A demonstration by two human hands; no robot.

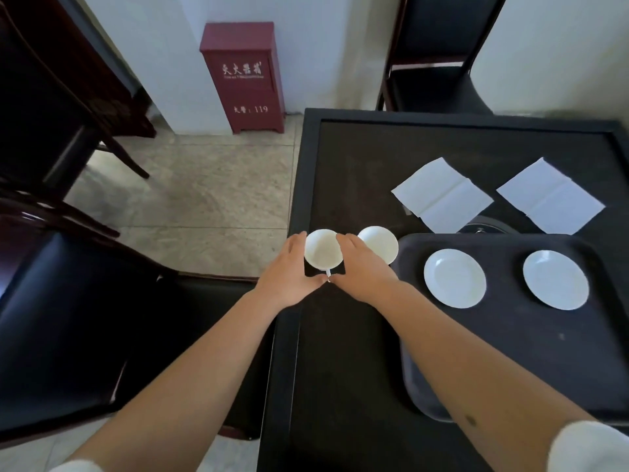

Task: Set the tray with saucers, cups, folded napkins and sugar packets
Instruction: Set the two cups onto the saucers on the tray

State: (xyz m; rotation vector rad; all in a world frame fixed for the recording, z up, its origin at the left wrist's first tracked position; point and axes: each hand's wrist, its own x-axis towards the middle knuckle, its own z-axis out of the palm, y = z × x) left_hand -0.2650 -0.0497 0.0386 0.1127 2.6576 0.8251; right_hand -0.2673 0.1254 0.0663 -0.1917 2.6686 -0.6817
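A white cup (322, 252) stands at the black table's left edge, its handle pointing toward me. My left hand (289, 272) cups its left side and my right hand (360, 267) cups its right side, thumbs meeting at the handle. A second white cup (381, 245) stands just right of it, partly behind my right hand. The dark tray (510, 335) lies to the right and carries two white saucers (454, 282) (555, 284). Two unfolded white napkins (442, 195) (549, 197) lie on the table beyond the tray. No sugar packets show.
The black table (340, 369) has a raised rim. Dark chairs stand at the left (68, 301) and at the far side (439, 73). A red fire-extinguisher cabinet (243, 80) stands on the tiled floor by the wall.
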